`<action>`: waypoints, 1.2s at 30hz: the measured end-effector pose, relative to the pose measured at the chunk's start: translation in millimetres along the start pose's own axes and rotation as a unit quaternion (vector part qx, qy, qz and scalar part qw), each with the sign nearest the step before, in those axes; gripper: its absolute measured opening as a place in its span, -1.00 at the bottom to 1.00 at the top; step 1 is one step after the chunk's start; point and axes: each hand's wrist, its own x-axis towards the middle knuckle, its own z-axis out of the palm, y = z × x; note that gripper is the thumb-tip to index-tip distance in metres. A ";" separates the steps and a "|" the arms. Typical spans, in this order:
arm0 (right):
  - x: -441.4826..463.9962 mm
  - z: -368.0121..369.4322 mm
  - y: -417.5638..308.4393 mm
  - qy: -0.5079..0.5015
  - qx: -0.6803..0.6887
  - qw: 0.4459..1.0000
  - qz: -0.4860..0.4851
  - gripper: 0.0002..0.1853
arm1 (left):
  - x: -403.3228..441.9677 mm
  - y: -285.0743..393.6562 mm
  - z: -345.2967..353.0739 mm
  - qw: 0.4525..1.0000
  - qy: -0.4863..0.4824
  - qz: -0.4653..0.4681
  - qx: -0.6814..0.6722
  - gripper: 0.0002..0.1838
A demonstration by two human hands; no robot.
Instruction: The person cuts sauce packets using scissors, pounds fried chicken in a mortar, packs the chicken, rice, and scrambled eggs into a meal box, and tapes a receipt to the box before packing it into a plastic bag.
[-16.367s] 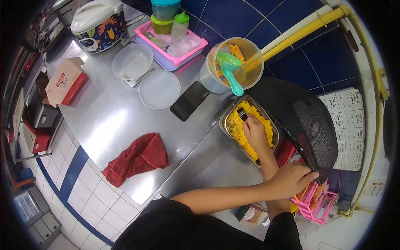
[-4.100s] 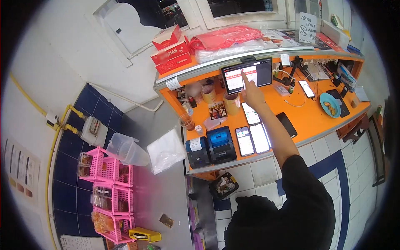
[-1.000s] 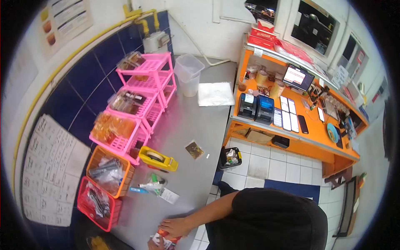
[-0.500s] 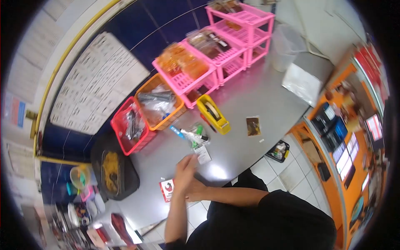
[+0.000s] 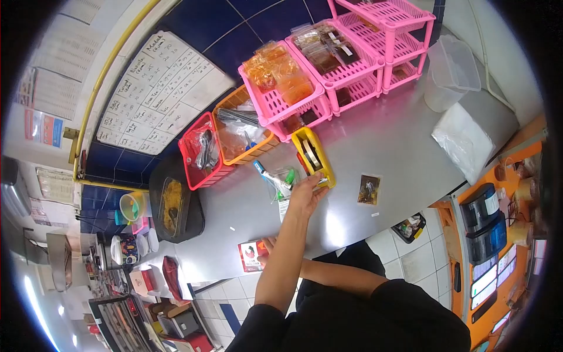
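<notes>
My left hand [image 5: 306, 195] reaches to the front end of the yellow tape dispenser [image 5: 314, 154]. Its fingers are closed at the cutter, apparently on the loose end of the tape, which they mostly cover. Under my left forearm my right hand [image 5: 268, 251] crosses over, its fingers on the right edge of a red-and-white packet [image 5: 251, 256] printed with a rooster. My left arm hides part of that hand. Beside the dispenser lie markers [image 5: 271, 177] and a small clear bag with green things [image 5: 287, 178]; a white label [image 5: 284, 209] lies just below them.
Pink racks [image 5: 352, 88] hold bags of sauce. Orange [image 5: 249, 154] and red [image 5: 202, 170] baskets stand beside a black container [image 5: 193, 220] holding a tray of food. A small brown sachet [image 5: 368, 190] lies right of the dispenser, and a clear tub [image 5: 451, 73] stands farther back.
My left hand has moved up and right from above the packet to the tape dispenser. My right hand's fingers now show on the packet's edge. The whole view has shifted and turned somewhat.
</notes>
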 end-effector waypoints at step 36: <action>36.4 -6.4 -33.4 -0.099 -0.291 0.951 0.031 -0.20 | -212.4 -134.9 -283.6 0.609 0.357 0.400 0.585 -0.65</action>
